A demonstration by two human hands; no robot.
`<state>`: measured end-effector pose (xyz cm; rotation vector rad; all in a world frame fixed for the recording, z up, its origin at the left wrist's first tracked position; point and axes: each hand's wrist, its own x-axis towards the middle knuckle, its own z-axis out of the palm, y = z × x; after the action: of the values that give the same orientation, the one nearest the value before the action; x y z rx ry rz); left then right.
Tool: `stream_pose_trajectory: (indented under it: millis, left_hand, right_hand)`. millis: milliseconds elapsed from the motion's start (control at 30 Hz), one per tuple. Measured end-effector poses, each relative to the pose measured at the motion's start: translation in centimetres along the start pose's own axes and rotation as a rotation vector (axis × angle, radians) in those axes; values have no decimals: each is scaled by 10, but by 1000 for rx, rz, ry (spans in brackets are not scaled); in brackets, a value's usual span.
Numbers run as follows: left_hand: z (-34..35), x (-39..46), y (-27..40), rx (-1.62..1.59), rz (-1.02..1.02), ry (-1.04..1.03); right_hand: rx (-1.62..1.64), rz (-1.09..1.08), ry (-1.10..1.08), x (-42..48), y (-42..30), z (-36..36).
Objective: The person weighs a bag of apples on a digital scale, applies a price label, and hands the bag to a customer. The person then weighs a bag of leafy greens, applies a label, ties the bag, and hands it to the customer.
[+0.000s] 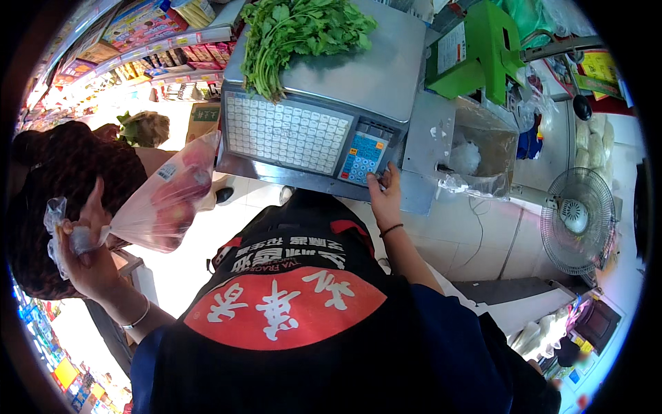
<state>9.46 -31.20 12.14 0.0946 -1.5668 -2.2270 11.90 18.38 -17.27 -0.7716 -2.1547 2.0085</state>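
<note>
My left hand grips the gathered neck of a clear plastic bag, held out to the left. Several reddish round fruits show inside it, and a printed label is stuck on the film. My right hand is at the near right corner of a label-printing scale, its thumb touching or just by the blue keypad; its fingers hold nothing. A bunch of leafy green herbs lies on the scale's metal platform, stems hanging over the key panel.
A green bag-sealing device and an open box with crumpled plastic stand right of the scale. Beyond is a wire-caged fan. A person in dark patterned clothing stands close at left, before stocked shelves.
</note>
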Motion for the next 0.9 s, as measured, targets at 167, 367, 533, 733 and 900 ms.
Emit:
stream_pose_trajectory:
  millis: [167, 367, 533, 733, 900]
  left_hand:
    - [-9, 9, 11, 1, -50, -91]
    - [-9, 11, 6, 112, 31, 169]
    - [-44, 26, 20, 396, 72, 305]
    - [-3, 6, -16, 1028, -54, 329]
    - [39, -12, -69, 1060, -232, 73]
  right_hand:
    - [-19, 5, -36, -2, -9, 7]
    - [-117, -125, -26, -1, -5, 12]
    - [-174, -69, 17, -4, -18, 18]
    - [-288, -29, 76, -4, -24, 24]
    - [-291, -88, 8, -5, -21, 18]
